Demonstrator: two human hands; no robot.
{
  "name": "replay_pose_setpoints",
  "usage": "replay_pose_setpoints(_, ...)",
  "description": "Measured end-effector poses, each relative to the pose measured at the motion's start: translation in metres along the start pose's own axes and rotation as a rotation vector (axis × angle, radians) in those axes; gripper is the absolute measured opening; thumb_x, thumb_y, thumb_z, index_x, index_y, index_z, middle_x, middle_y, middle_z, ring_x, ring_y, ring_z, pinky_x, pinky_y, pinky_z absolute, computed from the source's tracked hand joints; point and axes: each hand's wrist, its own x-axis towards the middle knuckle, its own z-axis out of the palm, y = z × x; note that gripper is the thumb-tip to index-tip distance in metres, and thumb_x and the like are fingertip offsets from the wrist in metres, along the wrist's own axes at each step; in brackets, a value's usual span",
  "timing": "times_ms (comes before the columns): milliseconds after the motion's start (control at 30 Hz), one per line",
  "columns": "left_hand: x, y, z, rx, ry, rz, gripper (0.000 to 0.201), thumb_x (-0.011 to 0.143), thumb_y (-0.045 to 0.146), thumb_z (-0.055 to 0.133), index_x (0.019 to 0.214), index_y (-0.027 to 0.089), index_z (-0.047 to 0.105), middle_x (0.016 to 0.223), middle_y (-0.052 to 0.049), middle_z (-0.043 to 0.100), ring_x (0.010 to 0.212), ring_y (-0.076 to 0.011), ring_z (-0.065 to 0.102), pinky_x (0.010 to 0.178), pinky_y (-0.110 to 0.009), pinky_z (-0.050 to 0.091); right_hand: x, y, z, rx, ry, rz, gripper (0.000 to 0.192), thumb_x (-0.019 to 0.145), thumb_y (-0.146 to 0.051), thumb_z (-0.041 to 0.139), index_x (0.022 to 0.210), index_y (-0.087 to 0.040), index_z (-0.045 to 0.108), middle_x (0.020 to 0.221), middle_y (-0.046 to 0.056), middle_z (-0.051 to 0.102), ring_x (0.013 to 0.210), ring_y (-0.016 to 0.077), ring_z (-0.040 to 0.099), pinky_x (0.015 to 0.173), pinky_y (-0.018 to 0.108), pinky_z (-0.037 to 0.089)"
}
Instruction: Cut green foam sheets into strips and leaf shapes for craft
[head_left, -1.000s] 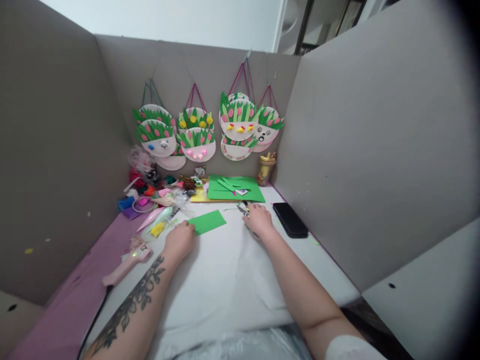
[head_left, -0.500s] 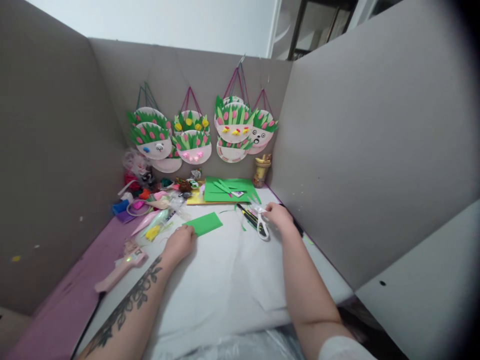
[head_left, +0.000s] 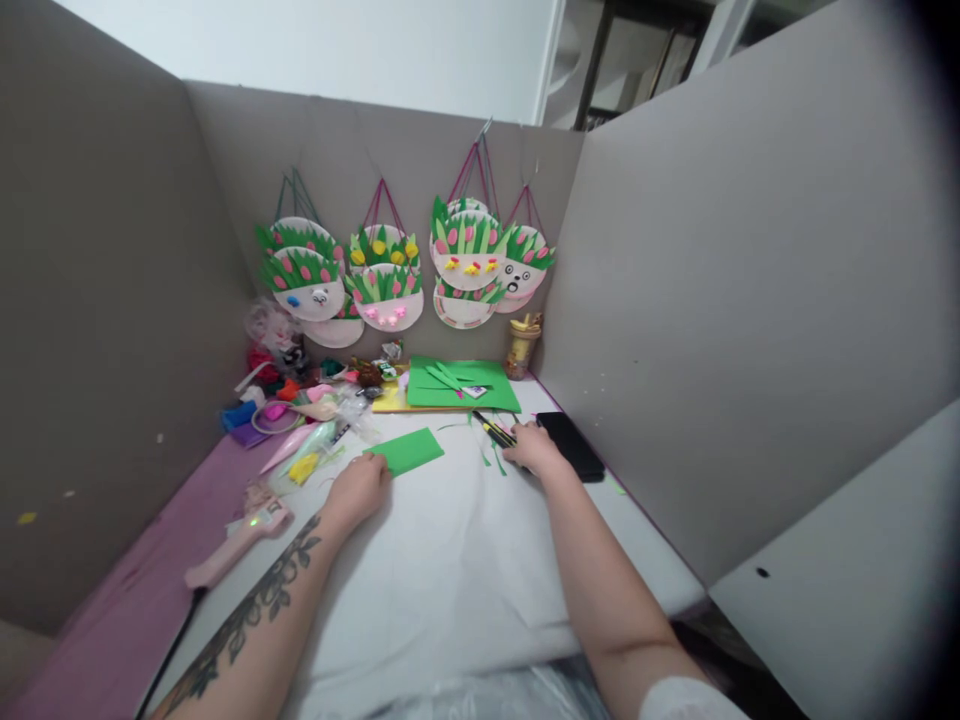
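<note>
Left hand (head_left: pixel 361 486) holding green card (head_left: pixel 412 452) by left edge — right hand (head_left: pixel 535 449) at black-yellow tools (head_left: pixel 491 428), grip unclear — wide white tabletop (head_left: pixel 450 560) between.

Green paper (head_left: pixel 414 452) on white tabletop (head_left: pixel 450 570)

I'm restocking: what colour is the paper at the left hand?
The paper is green, showing best in the head view.

Smooth, matt green paper (head_left: pixel 411 452) lies on a table (head_left: pixel 442 580) whose white top looks creased and dull, a pink glue gun (head_left: pixel 238 548) of smooth plastic near the left edge; clear wrapping (head_left: pixel 360 408) shines, crinkled, toward the far left corner, glossy plastic sheeting (head_left: pixel 480 697) ripples at the near edge, and matt grey panels (head_left: pixel 735 260) rise behind white paper plates (head_left: pixel 341 335)
</note>
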Motion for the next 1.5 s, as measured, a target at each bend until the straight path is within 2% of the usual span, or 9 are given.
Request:
replay_pose_setpoints(100,0.000,-0.001,0.000,0.009,0.001,0.000,0.022,0.087,0.023,0.037,0.086,0.017,0.059,0.092,-0.010,0.062,0.086,-0.0218,0.058,0.072,-0.030,0.042,0.000,0.001,0.002,-0.025,-0.033,-0.057,0.039,0.074,-0.027,0.061,0.111,-0.015,0.065,0.115,0.017,0.058,0.104,0.0276,0.056,0.086,0.033,0.042)
replay_pose_setpoints(300,0.003,-0.007,0.001,0.033,0.013,-0.052,0.024,0.088,0.021,0.036,0.087,0.016,0.060,0.092,-0.010,0.062,0.087,-0.0225,0.059,0.070,-0.031,0.041,-0.003,-0.003,0.000,-0.031,0.028,0.012,0.050,0.069,-0.045,0.065,0.106,-0.012,0.063,0.113,0.018,0.060,0.106,0.0311,0.055,0.079,0.035,0.044)
replay_pose_setpoints(433,0.003,-0.010,0.001,0.061,0.050,-0.066,0.025,0.088,0.021,0.037,0.089,0.015,0.062,0.093,-0.011,0.062,0.089,-0.0234,0.058,0.075,-0.032,0.042,-0.006,-0.011,-0.006,0.205,0.119,0.001,0.033,0.073,-0.044,0.060,0.090,-0.016,0.063,0.097,0.012,0.066,0.094,0.0242,0.060,0.075,0.029,0.044)
replay_pose_setpoints(533,0.003,-0.006,0.001,0.041,0.101,-0.035,0.025,0.088,0.022,0.039,0.092,0.016,0.063,0.095,-0.011,0.062,0.093,-0.0230,0.057,0.080,-0.032,0.041,-0.011,-0.019,-0.010,0.532,0.165,-0.077,0.033,0.082,-0.041,0.049,0.102,-0.017,0.058,0.094,0.007,0.066,0.083,0.0188,0.062,0.070,0.025,0.045)
replay_pose_setpoints(633,0.008,0.004,0.001,0.008,0.120,0.006,0.022,0.087,0.023,0.043,0.096,0.018,0.063,0.099,-0.010,0.061,0.098,-0.0229,0.056,0.083,-0.032,0.041,-0.017,-0.025,-0.010,0.642,0.140,-0.247,0.044,0.079,-0.028,0.052,0.122,-0.020,0.047,0.105,0.004,0.065,0.089,0.0173,0.061,0.074,0.024,0.045)
replay_pose_setpoints(733,0.018,0.014,0.002,-0.065,0.061,0.018,0.023,0.086,0.020,0.043,0.097,0.018,0.063,0.100,-0.010,0.062,0.094,-0.0202,0.058,0.081,-0.029,0.043,-0.018,-0.026,-0.006,0.494,0.074,-0.413,0.058,0.071,-0.012,0.055,0.128,-0.023,0.048,0.116,0.004,0.061,0.102,0.0186,0.057,0.085,0.025,0.042)
replay_pose_setpoints(933,0.035,0.010,0.011,-0.224,0.044,0.001,0.023,0.082,0.015,0.043,0.088,0.016,0.066,0.093,-0.008,0.066,0.090,-0.0193,0.060,0.081,-0.027,0.044,-0.010,-0.018,0.004,0.158,-0.079,-0.483,0.062,0.069,-0.008,0.054,0.129,-0.026,0.055,0.110,0.007,0.057,0.100,0.0199,0.054,0.086,0.025,0.038)
replay_pose_setpoints(1233,0.032,0.003,0.019,-0.291,-0.012,0.155,0.038,0.086,0.017,0.039,0.110,0.026,0.067,0.111,-0.004,0.062,0.098,-0.0181,0.057,0.086,-0.027,0.043,-0.012,-0.031,0.001,-0.009,-0.075,-0.497,0.061,0.076,-0.007,0.049,0.132,-0.032,0.052,0.116,0.007,0.057,0.109,0.0217,0.049,0.092,0.027,0.032)
replay_pose_setpoints(1500,0.027,0.009,0.014,-0.191,-0.055,0.259,0.037,0.093,0.041,0.036,0.118,0.034,0.062,0.110,-0.003,0.056,0.093,-0.0191,0.056,0.081,-0.027,0.040,-0.017,-0.038,-0.003,-0.088,-0.046,-0.495,0.061,0.078,-0.007,0.046,0.131,-0.035,0.052,0.114,0.008,0.057,0.106,0.0248,0.051,0.087,0.031,0.033)
